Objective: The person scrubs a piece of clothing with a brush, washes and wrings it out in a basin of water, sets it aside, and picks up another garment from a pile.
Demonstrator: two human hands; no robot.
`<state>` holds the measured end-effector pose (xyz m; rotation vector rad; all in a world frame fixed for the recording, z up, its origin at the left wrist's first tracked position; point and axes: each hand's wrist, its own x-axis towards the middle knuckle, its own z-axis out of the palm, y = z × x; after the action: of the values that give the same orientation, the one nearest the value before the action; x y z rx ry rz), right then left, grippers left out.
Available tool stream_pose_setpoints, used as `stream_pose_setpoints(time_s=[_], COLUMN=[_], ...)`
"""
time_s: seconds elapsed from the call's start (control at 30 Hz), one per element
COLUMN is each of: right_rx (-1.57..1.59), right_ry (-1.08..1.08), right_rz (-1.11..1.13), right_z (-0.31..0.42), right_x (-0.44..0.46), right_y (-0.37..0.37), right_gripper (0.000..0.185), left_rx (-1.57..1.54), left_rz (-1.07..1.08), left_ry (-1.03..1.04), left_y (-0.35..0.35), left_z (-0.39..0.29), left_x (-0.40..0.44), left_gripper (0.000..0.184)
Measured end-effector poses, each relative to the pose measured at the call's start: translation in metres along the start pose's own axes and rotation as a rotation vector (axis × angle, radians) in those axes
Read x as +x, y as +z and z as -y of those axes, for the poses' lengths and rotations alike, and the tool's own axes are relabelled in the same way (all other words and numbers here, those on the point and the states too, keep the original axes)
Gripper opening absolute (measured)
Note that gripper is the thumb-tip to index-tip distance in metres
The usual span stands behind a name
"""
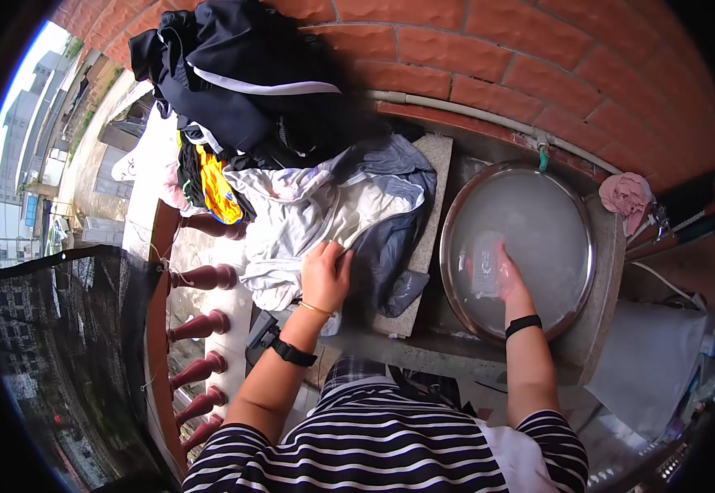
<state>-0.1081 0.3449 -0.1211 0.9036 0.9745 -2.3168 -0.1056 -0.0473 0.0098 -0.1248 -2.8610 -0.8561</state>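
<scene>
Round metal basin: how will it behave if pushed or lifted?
The basin is probably heavy to shift, given the broad pool of cloudy water in it. That water lies open, so it would likely slosh. The smooth, shiny metal rim may be slippery to grip.

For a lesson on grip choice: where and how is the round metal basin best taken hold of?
Likely by the rim of the basin, at two opposite sides: left hand on its left, right hand on its right, coming from above on the wearer's side. Its shape is round with no handle in view, and the cloudy water inside favours a level, balanced hold.
</scene>
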Motion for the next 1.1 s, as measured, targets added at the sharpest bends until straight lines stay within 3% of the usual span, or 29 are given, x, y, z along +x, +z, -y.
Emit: stream_pose_setpoints(time_s=[0.07, 0.13, 0.2, 0.27, 0.3, 0.37, 0.47, 0.5, 0.57, 0.63, 0.7, 0.73, 0.8, 0.87, 0.93, 1.03, 1.1], right_rx=[-0.163, -0.561, -1.023, -1.531, -1.537, -1.684, -1.702, -1.708, -1.603, -1.408, -1.571, -1.661, -1.808, -1.845, -1.811, -1.662, -1.389], right_ry=[-0.086, -0.665, -1.07, -1.372, -1.412, -1.241, -1.033, -1.029, -1.074, -1.028, -1.087, -1.155, -1.309, -1.309, -1.244, -1.08, -1.084], right_rz=[0.33, 0.209, 0.324, 0.359, 0.261, -0.191, -0.579, -0.58, -0.289, 0.219, 0.555, 0.55, 0.235, -0.198, -0.406, -0.355, -0.014], right_z=[-0.011, -0.064, -0.098, -0.112, -0.107, -0.043, 0.028, 0.023, 0.006, -0.05, -0.097, -0.098, -0.063, -0.013, 0.011, -0.01, -0.059], right_x=[-0.026, -0.04, -0.051, -0.03, 0.009, 0.084, 0.146, 0.14, 0.109, 0.044, -0.015, -0.01, 0.062, 0.116, 0.146, 0.106, 0.049], right_y=[0.068, 0.146, 0.197, 0.218, 0.218, 0.229, 0.249, 0.254, 0.257, 0.257, 0.251, 0.241, 0.229, 0.247, 0.261, 0.271, 0.265], right_gripper=[0.053, 0.067, 0.069, 0.069, 0.068, 0.06, 0.057, 0.057, 0.053, 0.058, 0.061, 0.061, 0.059, 0.054, 0.051, 0.051, 0.057], left_rx=[-0.293, -0.454, -0.74, -0.764, -0.816, -0.73, -0.882, -0.899, -0.941, -0.96, -0.999, -1.004, -0.982, -0.989, -0.94, -1.004, -0.963], left_rz=[-0.039, -0.053, -0.103, 0.018, 0.072, 0.216, 0.205, 0.184, 0.194, 0.195, 0.273, 0.272, 0.267, 0.291, 0.297, 0.276, 0.267], left_ry=[-0.179, -0.309, -0.439, -0.591, -0.553, -0.546, -0.667, -0.612, -0.64, -0.661, -0.585, -0.591, -0.508, -0.548, -0.546, -0.645, -0.638], left_y=[0.013, 0.008, 0.017, 0.01, 0.007, -0.017, -0.016, -0.013, -0.013, -0.011, -0.01, -0.008, -0.004, -0.005, -0.006, -0.005, -0.004], left_z=[0.02, 0.023, 0.032, 0.034, 0.043, 0.034, 0.042, 0.047, 0.053, 0.059, 0.066, 0.067, 0.068, 0.067, 0.068, 0.067, 0.068], left_x=[-0.004, -0.005, -0.01, -0.025, -0.034, -0.041, -0.044, -0.042, -0.041, -0.041, -0.042, -0.044, -0.046, -0.043, -0.038, -0.037, -0.036], left_gripper=[0.031, 0.034, 0.039, 0.046, 0.048, 0.047, 0.042, 0.043, 0.041, 0.04, 0.039, 0.039, 0.038, 0.038, 0.038, 0.038, 0.038])
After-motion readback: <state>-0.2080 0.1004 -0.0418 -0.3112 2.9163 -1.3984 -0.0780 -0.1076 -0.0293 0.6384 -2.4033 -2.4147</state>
